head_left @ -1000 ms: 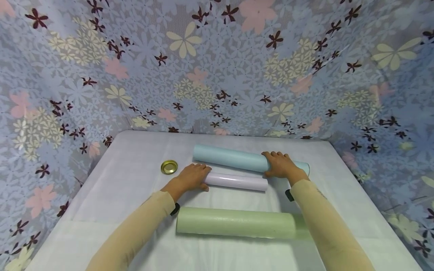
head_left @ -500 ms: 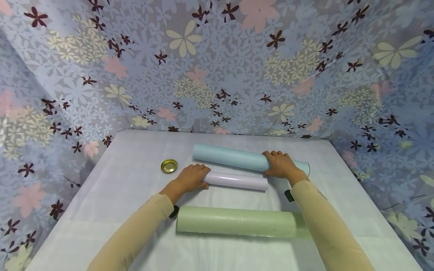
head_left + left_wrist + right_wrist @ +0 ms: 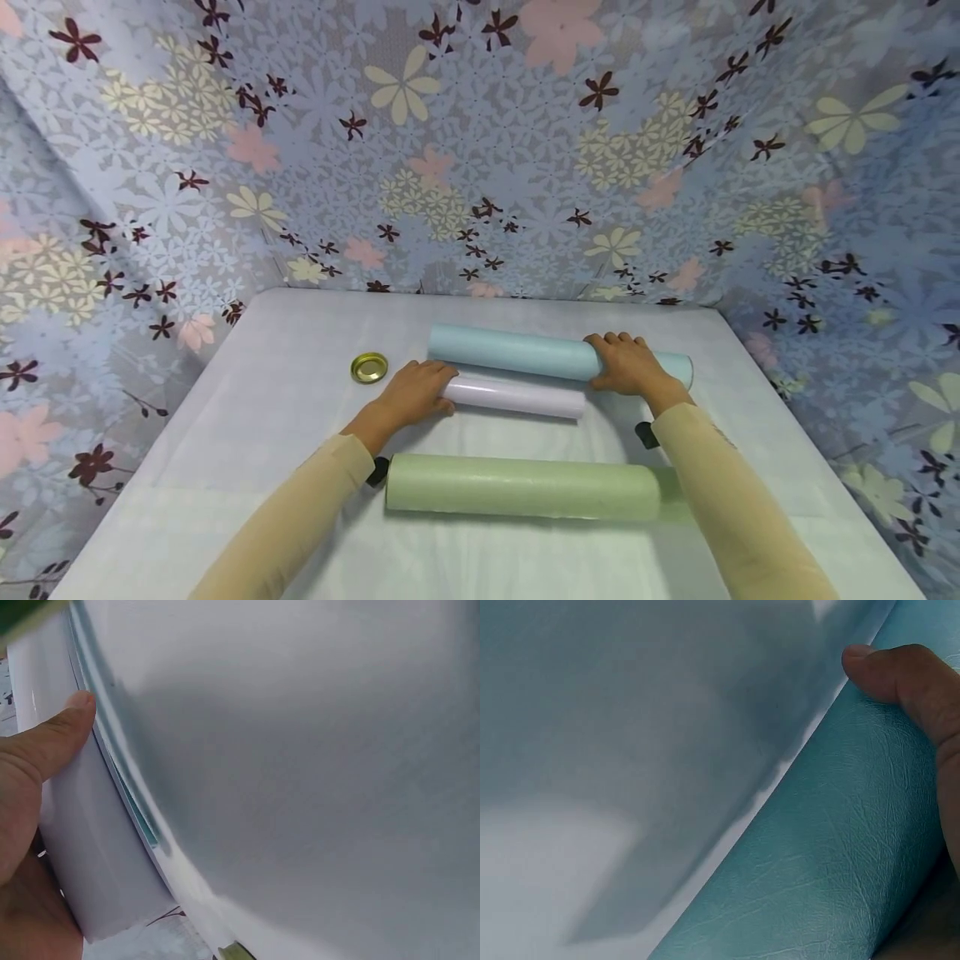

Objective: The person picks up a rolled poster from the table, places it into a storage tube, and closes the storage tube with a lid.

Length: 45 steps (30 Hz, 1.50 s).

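Note:
In the head view my left hand grips the left end of a thin, glossy pale-lilac roll. The left wrist view shows that thumb lying over the side of the lilac roll. Just behind it lies a thicker light-blue roll, slightly slanted, which my right hand holds from above near its right end. Close up in the right wrist view, the blue roll has a creased, leather-like surface, with the thumb on its near side. Fingers on the far side of both rolls are partly hidden.
A large pale-green roll lies across the white-covered table nearer the body, its right end under the right sleeve. A small gold round lid sits left of the left hand. Flowered cloth hangs behind and at both sides.
The blue roll and my right hand have shifted slightly to the right. My left hand keeps its grip on the lilac roll, and the head view has turned a little.

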Motion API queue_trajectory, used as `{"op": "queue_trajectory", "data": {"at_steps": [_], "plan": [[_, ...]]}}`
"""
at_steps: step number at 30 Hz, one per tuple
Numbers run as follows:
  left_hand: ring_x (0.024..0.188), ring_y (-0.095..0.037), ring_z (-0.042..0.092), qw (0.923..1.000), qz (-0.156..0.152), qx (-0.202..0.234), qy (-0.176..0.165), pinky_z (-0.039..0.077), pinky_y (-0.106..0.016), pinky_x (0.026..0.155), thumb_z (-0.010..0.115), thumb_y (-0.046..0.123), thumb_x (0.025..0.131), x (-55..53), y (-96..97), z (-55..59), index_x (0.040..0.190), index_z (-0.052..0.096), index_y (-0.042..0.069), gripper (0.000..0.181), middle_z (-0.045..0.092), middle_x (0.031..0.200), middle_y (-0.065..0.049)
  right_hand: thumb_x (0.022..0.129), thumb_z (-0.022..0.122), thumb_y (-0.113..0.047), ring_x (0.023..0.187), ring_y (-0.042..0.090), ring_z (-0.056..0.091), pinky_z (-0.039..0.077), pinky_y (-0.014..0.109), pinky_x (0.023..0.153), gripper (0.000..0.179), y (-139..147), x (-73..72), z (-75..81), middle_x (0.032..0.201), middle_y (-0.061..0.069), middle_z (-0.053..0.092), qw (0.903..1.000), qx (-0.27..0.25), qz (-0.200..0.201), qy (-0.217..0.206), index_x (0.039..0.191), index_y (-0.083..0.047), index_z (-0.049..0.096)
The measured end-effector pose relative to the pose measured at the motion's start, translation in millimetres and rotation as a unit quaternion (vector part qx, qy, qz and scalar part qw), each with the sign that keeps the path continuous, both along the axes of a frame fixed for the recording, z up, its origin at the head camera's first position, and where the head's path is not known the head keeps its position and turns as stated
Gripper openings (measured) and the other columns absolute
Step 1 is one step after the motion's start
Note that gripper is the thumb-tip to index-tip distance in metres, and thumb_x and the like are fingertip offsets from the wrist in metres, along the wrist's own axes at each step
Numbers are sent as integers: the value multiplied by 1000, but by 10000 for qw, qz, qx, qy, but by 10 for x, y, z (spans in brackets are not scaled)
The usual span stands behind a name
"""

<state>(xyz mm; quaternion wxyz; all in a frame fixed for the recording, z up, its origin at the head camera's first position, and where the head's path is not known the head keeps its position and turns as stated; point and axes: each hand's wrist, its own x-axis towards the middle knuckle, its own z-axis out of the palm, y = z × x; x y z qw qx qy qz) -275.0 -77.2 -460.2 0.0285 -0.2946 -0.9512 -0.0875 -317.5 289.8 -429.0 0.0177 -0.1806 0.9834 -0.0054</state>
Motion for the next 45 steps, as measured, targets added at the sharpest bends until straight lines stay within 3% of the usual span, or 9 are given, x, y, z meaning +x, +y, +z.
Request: {"op": "queue_trajectory", "data": {"at_steps": [6,14,19,25,32,45], "plan": [[113,-26,59,9998,-39,-6,177,46,-43,92,73,38,80,42,-78,93,125,56,9,56,62,123,-7,72,78,-36,118,42,48,37,60,94,78,35,59,61,127,20,54,9998,-5,-68,184,138,-13,42],[111,-26,59,9986,-97,-156,486,46,-44,92,71,37,82,180,-208,332,128,55,11,56,61,122,-7,71,78,-36,114,41,49,37,59,91,78,91,206,257,126,19,55,9990,-12,-88,438,137,-13,43],[113,-27,57,9979,-99,-115,631,45,-45,94,69,36,84,296,-327,496,131,53,11,55,60,123,-7,71,79,-35,115,41,48,36,59,90,79,128,334,415,126,19,54,9984,-32,-26,570,138,-13,42],[109,-24,59,9929,-46,-67,1185,46,-41,92,70,37,82,444,-505,650,128,55,12,55,63,118,-6,70,80,-35,112,41,49,37,58,89,79,203,485,572,123,19,56,9961,-91,48,878,137,-13,42],[109,-24,59,9891,9,-27,1471,46,-41,93,70,39,81,615,-725,814,128,55,11,57,63,119,-6,69,81,-35,113,42,48,37,59,89,81,285,660,686,124,20,55,9940,-65,10,1088,137,-14,43],[103,-26,61,9789,40,408,2004,47,-42,88,80,32,72,882,-1080,976,122,59,9,59,65,114,-7,66,83,-33,110,43,48,34,61,90,81,423,1022,842,121,20,56,9897,-156,-2,1426,135,-13,45]]}}
